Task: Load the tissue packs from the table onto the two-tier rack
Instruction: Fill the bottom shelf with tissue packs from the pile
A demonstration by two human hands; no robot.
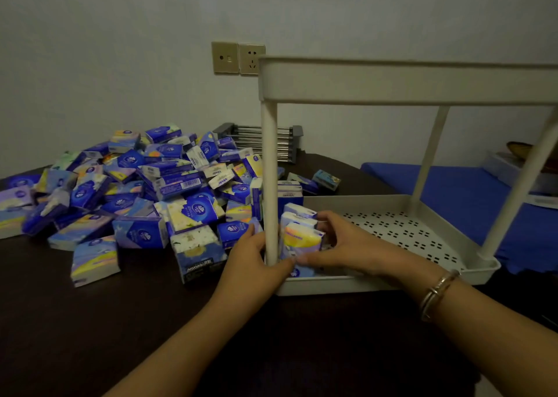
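At the near edge of the dark table (pixel 271 336), two bare forearms reach forward toward the front left corner of the white rack (pixel 407 82). On the right wrist sits a metal bracelet (pixel 437 294). The right hand (pixel 341 245) is inside the bottom tier (pixel 392 230), its fingers curled round a short row of tissue packs (pixel 302 233) standing on edge in that corner, thumb low at the front and fingertips over the top. The left hand (pixel 253 257) comes in from outside the rack, past the front left post (pixel 269 185), with its fingers bent toward the same packs; the post hides the fingertips, so I cannot tell whether they pinch a pack or only press against it.

The step in hand looks like squaring up the first few packs against the corner of the lower shelf. Most of that perforated shelf is bare, and nothing shows above the rim of the top tier, so the job seems barely begun.

Just left of the rack, beyond the left hand, lies the big loose heap of tissue packs (pixel 136 191), blue, purple and yellow, spreading back toward the wall. The next move probably calls for letting go without toppling the row, then reaching left for more packs.

Behind the heap a grey rack with metal bars (pixel 262 140) rests on the table, and two wall sockets (pixel 238 58) sit above it.
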